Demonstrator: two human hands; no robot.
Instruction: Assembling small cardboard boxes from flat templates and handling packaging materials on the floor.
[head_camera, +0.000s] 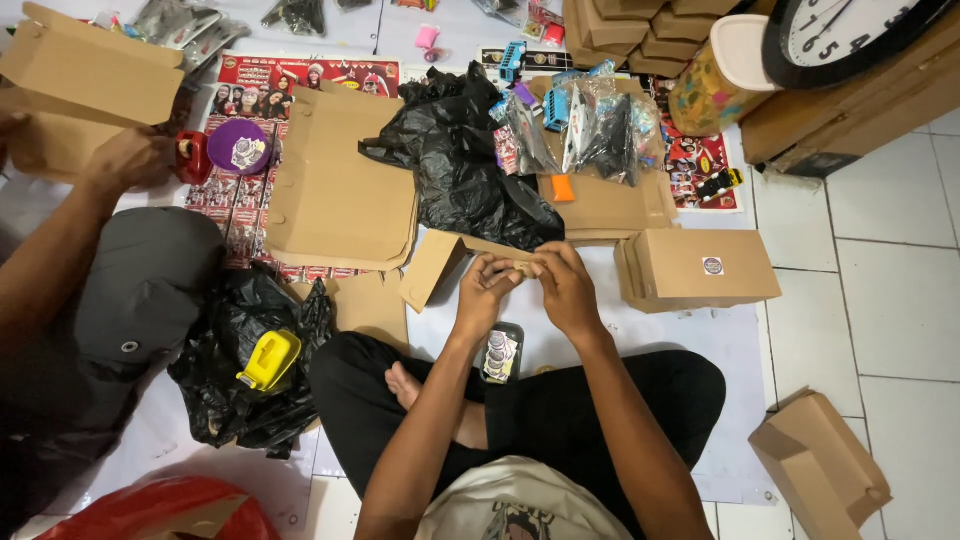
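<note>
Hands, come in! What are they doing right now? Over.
Left hand and right hand together, pinching something small. Folded cardboard piece just beyond. Another person's hand far left, on own box.

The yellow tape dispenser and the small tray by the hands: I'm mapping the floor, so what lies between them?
In the head view, the person's black-trousered knee lies between the yellow tape dispenser and the small tray.

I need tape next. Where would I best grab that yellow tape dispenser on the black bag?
Take the yellow tape dispenser across its two flat sides at the raised back end, coming from above. It lies loose on top of the crumpled black bag with nothing over it, so a top-down pinch probably lifts it without snagging the plastic.
</note>
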